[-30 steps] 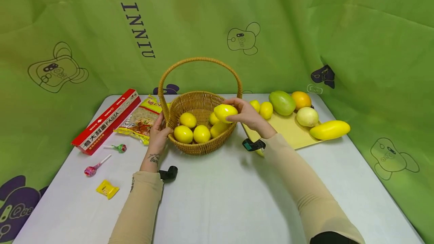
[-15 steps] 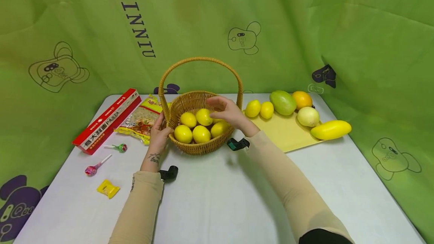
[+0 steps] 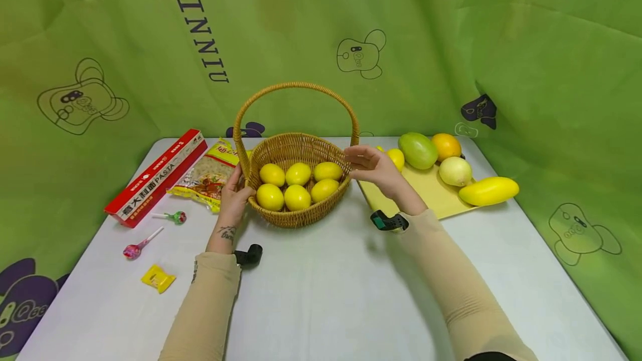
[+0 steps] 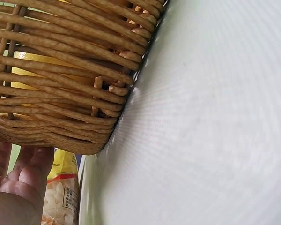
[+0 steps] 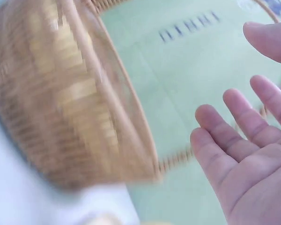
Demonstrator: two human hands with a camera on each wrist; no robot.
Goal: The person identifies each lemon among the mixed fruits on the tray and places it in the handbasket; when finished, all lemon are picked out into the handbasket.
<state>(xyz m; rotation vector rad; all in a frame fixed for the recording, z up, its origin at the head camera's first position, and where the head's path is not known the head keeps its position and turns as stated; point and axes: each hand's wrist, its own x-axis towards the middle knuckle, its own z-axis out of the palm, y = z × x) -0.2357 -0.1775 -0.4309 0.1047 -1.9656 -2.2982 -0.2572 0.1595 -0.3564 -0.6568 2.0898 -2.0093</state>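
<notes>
A wicker basket [image 3: 296, 219] with a tall arched handle stands in the middle of the table, holding several lemons [image 3: 298, 198] in two rows. My left hand [image 3: 233, 199] grips the basket's left side, thumb at the rim; in the left wrist view its fingers [image 4: 30, 168] lie against the weave. Beside the basket's right rim, my right hand [image 3: 376, 169] is in the air with nothing in it, fingers spread apart in the right wrist view. Behind it, a lemon [image 3: 395, 158] shows at the left end of a yellow board [image 3: 426, 199], with another mostly hidden.
On the board lie a green mango [image 3: 418, 151], an orange [image 3: 446, 147], a pale round fruit [image 3: 455, 171] and a long yellow mango [image 3: 489, 191]. To the left are a red pasta box [image 3: 155, 180], a noodle bag [image 3: 205, 177], two lollipops [image 3: 132, 251] and a yellow candy [image 3: 158, 278].
My right hand lowered a lemon into the basket, let go of it and drew back to the right past the rim. Lemons inside shifted leftward. My left hand stayed put.
</notes>
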